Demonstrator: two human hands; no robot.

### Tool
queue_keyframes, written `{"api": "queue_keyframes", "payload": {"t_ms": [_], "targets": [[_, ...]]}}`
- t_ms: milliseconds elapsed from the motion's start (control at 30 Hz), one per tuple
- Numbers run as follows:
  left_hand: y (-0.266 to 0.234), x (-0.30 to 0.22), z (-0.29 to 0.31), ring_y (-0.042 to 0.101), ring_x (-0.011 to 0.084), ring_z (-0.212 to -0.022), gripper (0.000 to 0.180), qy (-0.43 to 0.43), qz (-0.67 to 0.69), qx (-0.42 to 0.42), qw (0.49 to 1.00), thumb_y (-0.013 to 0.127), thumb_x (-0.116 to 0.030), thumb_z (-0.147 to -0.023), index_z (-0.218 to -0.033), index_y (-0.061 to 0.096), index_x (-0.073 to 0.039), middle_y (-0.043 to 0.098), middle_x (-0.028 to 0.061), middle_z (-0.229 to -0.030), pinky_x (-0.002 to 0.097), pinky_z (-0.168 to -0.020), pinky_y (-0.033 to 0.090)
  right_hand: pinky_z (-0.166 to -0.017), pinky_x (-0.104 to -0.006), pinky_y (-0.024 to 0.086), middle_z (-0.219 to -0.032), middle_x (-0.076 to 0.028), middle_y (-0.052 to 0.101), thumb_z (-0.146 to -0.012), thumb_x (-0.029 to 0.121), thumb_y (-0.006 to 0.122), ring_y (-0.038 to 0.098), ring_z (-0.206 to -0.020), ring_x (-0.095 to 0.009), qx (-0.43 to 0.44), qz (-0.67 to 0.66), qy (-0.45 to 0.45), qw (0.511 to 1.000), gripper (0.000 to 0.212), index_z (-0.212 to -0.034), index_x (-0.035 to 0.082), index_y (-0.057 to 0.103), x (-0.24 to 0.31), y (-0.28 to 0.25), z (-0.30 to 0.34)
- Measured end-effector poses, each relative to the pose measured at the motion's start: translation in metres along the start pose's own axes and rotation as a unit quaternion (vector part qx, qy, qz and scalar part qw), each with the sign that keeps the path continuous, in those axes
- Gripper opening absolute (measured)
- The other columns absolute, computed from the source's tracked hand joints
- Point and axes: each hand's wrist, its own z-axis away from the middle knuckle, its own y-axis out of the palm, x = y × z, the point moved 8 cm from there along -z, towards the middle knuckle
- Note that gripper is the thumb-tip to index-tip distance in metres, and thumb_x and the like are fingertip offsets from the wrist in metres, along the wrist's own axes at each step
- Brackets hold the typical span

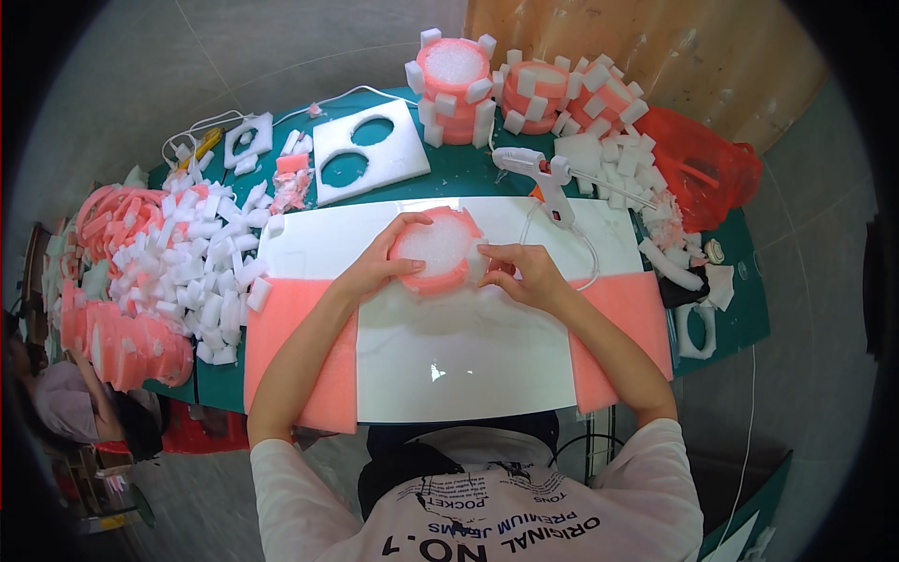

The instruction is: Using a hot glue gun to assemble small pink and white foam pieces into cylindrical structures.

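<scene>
- Two loose heaps fill the left of the bench (740,323): pink foam rings (140,351) nearer its front edge and small white blocks (211,248) beside them, probably sorted by kind for easy picking.
- A white foam panel (398,167) lies flat beyond the blocks; both its round holes show green bench beneath.
- The left grip, a bare hand (373,262), spreads around the left side of a pink-rimmed round (436,251), thumb on the near rim and fingers on the far one – apparently to steady it while leaving its right side free.
- That round is held above the white board (459,375) at mid-bench; its pink ring encloses a pale, bubbly filling.
- The right grip, also a bare hand (531,272), is nearly closed, thumb and forefinger on a white block (476,256) against the round's right edge.
- Pink stacks (454,112) with white blocks around their sides stand at the back, seemingly out of the way; the tallest has bubbly filling at its top.
- A white glue gun (548,178) rests within the right hand's reach, presumably for convenience.
- A red plastic bag (702,173) slumps at far right – I cannot tell what it holds.
</scene>
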Motion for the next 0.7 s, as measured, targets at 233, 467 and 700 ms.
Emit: {"api": "queue_keyframes", "payload": {"t_ms": [233, 467, 700], "targets": [[-0.0017, 0.0004, -0.0005, 0.042, 0.02, -0.109, 0.058, 0.0, -0.008, -0.006, 1.0, 0.066, -0.007, -0.064, -0.116, 0.039, -0.011, 0.04, 0.0085, -0.115, 0.0284, -0.091, 0.038, -0.049, -0.0246, 0.045, -0.064, -0.004, 0.059, -0.068, 0.011, 0.07, 0.057, -0.054, -0.016, -0.001, 0.011, -0.003, 1.0, 0.045, -0.109, 0.013, 0.052, -0.0008, 0.0009, 0.0007], [-0.0019, -0.0007, -0.0009, 0.041, 0.0198, -0.109, 0.059, 0.001, -0.02, -0.009, 1.0, 0.065, -0.006, -0.063, -0.115, 0.04, -0.01, 0.04, 0.0083, -0.115, 0.0281, -0.09, 0.037, -0.05, -0.0251, 0.045, -0.063, -0.004, 0.058, -0.068, 0.012, 0.07, 0.057, -0.054, -0.016, 0.004, 0.008, 0.01, 1.0, 0.045, -0.109, 0.013, 0.053, -0.0018, 0.0022, 0.0009], [-0.0051, 0.0004, -0.0019, 0.042, 0.0195, -0.108, 0.057, 0.011, -0.042, -0.017, 0.999, 0.065, -0.007, -0.063, -0.114, 0.041, -0.01, 0.041, 0.0083, -0.114, 0.0276, -0.09, 0.037, -0.05, -0.0253, 0.045, -0.063, -0.005, 0.058, -0.067, 0.012, 0.07, 0.057, -0.054, -0.017, 0.0, 0.01, 0.008, 1.0, 0.043, -0.108, 0.012, 0.054, -0.003, 0.0021, 0.0005]]}}
